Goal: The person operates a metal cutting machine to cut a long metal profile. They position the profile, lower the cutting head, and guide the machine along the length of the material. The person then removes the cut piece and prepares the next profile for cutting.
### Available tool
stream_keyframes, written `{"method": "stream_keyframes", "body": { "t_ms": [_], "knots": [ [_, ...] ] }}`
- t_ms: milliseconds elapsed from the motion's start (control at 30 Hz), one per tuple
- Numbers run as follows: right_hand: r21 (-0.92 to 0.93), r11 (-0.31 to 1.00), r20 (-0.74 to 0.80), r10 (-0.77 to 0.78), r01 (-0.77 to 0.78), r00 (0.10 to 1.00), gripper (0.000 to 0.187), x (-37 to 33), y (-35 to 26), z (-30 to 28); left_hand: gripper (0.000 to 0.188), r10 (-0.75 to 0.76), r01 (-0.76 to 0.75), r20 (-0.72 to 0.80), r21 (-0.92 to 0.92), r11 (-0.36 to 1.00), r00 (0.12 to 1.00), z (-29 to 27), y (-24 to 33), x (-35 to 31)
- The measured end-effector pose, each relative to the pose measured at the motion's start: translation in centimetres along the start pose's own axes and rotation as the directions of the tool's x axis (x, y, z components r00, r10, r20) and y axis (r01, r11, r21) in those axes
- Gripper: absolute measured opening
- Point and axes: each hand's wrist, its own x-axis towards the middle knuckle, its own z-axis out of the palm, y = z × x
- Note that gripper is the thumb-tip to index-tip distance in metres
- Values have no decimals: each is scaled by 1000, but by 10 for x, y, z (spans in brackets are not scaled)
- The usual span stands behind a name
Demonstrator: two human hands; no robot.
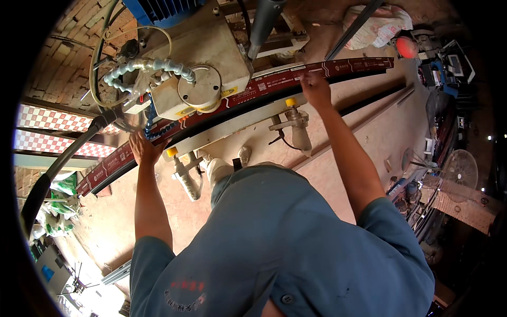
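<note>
While both hands press flat, fingers closed on the long dark red strip [274, 82] crossing the upper frame, left hand [143, 149] and right hand [316, 89] should hold it steady against the saw bench [237, 122].

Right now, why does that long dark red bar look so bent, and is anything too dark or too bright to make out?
In the head view the fisheye lens bows the long dark red profile strip, held by the left hand and right hand; the rim falls to black, daylight washes out the lower left floor, and the right-side clutter sits in shadow.
</note>
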Motion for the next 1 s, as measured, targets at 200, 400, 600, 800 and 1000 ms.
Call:
{"method": "stream_keyframes", "body": {
  "t_ms": [200,400,600,800,1000],
  "knots": [
    [-240,897,-16,-386,372,922,62,-25,10,39,107,-81,90,83,-113,989,993,3,-9,-11],
    [-354,768,221,-487,535,845,73,-29,1,53,108,-40,40,15,-58,997,999,-16,-3,-7],
    [-346,742,287,-500,575,817,75,-22,6,55,111,-79,81,66,-26,996,995,-11,-6,-10],
    [-305,779,295,-470,548,832,76,-17,18,55,112,-68,71,86,-25,997,994,-14,-4,-7],
    [-163,909,183,-354,383,917,72,-32,21,49,120,-111,112,4,-14,994,994,-15,-5,-20]
  ]
}}
